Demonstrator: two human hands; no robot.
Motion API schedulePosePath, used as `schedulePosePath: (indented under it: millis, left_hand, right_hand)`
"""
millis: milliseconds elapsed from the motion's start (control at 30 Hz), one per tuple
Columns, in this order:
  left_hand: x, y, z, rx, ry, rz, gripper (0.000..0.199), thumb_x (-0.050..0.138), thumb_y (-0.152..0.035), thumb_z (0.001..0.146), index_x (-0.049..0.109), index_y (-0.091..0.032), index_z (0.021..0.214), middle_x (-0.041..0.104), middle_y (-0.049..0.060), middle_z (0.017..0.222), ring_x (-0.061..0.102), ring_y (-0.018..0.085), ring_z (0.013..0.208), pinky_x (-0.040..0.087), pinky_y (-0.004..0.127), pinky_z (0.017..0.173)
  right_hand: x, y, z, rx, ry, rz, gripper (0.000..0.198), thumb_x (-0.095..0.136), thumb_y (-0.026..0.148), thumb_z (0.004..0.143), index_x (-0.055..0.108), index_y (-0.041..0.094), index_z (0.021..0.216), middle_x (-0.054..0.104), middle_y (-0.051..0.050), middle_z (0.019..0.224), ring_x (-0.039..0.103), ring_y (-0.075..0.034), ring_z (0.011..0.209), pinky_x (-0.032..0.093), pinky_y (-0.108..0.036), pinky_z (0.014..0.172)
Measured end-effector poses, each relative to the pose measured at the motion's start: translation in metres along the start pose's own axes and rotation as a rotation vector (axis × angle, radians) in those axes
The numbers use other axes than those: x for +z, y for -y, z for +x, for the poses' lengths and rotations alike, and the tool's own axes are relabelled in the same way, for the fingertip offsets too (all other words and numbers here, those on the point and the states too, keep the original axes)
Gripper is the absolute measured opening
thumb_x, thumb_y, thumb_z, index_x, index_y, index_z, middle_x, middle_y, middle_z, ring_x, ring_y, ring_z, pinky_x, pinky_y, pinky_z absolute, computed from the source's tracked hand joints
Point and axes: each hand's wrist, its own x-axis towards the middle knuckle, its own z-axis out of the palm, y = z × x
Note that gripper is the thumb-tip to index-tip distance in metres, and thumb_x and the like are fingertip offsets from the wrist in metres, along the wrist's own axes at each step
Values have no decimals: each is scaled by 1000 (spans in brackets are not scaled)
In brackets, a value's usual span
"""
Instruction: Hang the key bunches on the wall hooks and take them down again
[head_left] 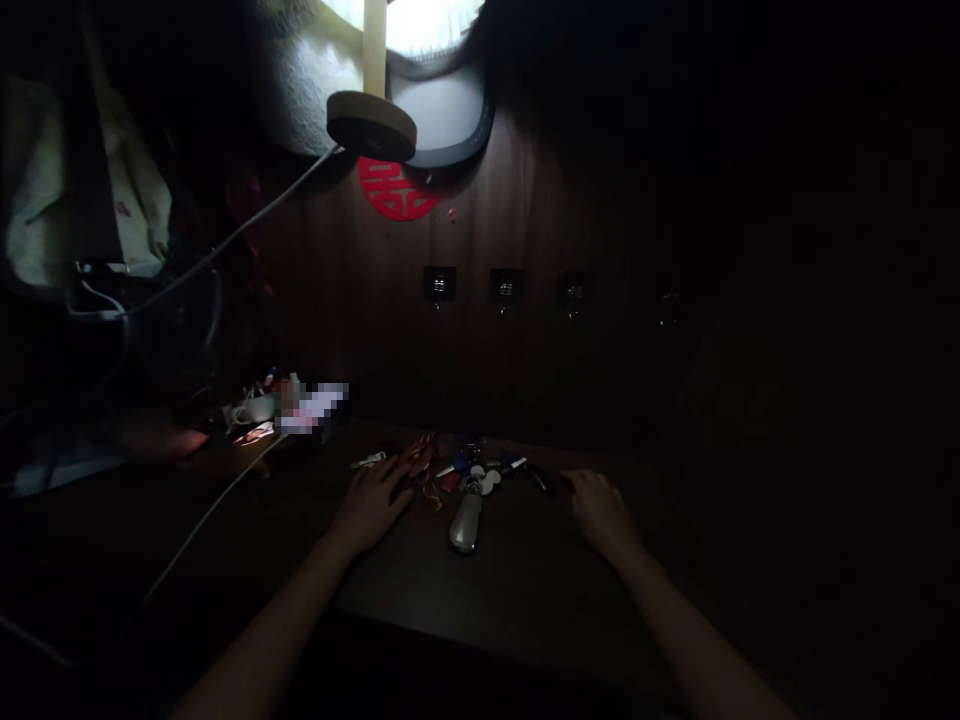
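Observation:
A pile of keys (487,480) lies on the dark wooden shelf (450,590), with a silver teardrop-shaped fob (466,525) at its near side. My left hand (373,505) rests palm down at the pile's left edge, fingers spread, beside red and yellow cords (424,455). Beyond its fingertips lies a small metal key (369,460). To the right of the pile, my right hand (602,508) is low over the shelf with its fingers apart and slightly bent. Closest to it is a dark, shiny, curved object (538,480). Dim light hides fine detail.
A lit round lamp (371,125) hangs above, its white cable (240,228) running left. Caps (442,115) and a pale bag (142,190) hang behind. Clutter (259,408) and a cable lie at left. Several dark wall hooks (439,284) line the back panel.

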Motion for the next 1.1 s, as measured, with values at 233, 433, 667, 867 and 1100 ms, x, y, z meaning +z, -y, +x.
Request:
schedulePosePath:
  millis: [233,433,667,867,1100]
  left_hand:
    - [0,2,1,5,-13,-26,45,41,-43,86,47,-29,128,44,8,137,39,25,126,30,47,101]
    - [3,6,3,2,-4,-30,45,40,-43,86,49,-27,126,44,8,137,39,25,126,29,46,103]
    - [3,8,2,37,-52,-50,43,42,-41,84,53,-26,123,50,7,132,44,24,122,33,44,101]
    - [3,13,1,42,-83,-87,39,44,-38,83,58,-24,116,55,7,126,48,24,117,36,42,99]
    - [3,15,2,24,-156,-180,33,45,-31,81,60,-22,109,61,7,115,54,23,109,41,40,95]
  right_hand:
    - [6,-4,-1,8,11,20,44,35,8,81,55,19,118,55,-9,121,47,-22,109,35,-34,87]
    - [8,-7,-2,-12,2,57,44,34,8,80,55,20,117,55,-8,122,46,-22,110,35,-35,87]
    - [3,-2,-8,-3,2,47,44,34,7,80,56,20,116,55,-8,121,47,-22,110,35,-35,88]
    - [0,0,-16,-14,33,86,45,34,6,79,56,20,115,55,-6,123,47,-20,110,35,-33,88]
    - [-1,-1,-18,-15,36,113,44,33,7,79,56,20,115,55,-6,123,47,-20,111,34,-33,89]
